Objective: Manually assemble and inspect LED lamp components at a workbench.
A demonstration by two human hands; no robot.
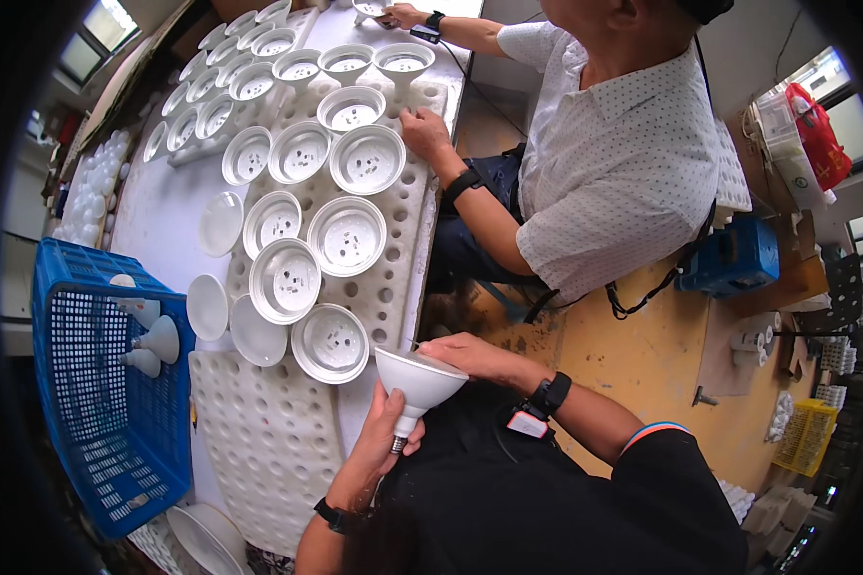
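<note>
My left hand (385,433) is wrapped round the neck of a white cone-shaped light bulb (420,383), just above its metal screw base. The bulb is tilted, its wide round end turned up toward my right hand (460,355). The fingers of that hand are closed at the bulb's rim, and a thin dark tip sticks out past them; what they hold is mostly hidden. Beside the bulb, an open white lamp housing (331,343) with small chips inside stands in a holed foam tray (408,240). White round covers (258,331) lie left of it.
A blue plastic crate (115,383) with several bulbs stands at the left. Another foam tray (259,431) lies near me. More open housings (367,159) fill the table's far part. A co-worker (623,163) sits at the right, one hand on a far housing (372,8).
</note>
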